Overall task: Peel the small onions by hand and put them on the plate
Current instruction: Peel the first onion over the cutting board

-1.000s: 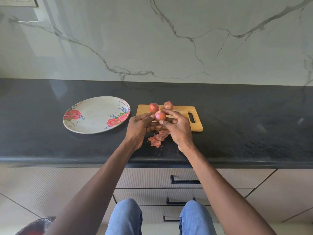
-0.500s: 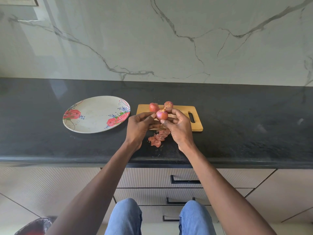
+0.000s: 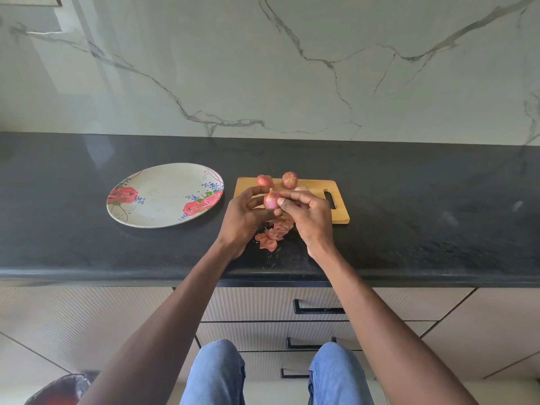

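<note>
Both hands grip one small onion (image 3: 271,200) above the worktop (image 3: 409,229) near the cutting board (image 3: 339,217), left hand (image 3: 244,217) cradling, right hand (image 3: 309,214) pinching skin; slick onion could slip free, plate (image 3: 163,217) bare.

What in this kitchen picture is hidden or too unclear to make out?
Head view, the only one:
- The held onion: its underside is covered by the left hand and right hand.
- A pale thing on the cutting board: mostly behind the right hand, so it cannot be identified.
- The peel pile: partly behind both hands.
- A dark object at the bottom left: cut off by the frame edge.
</note>
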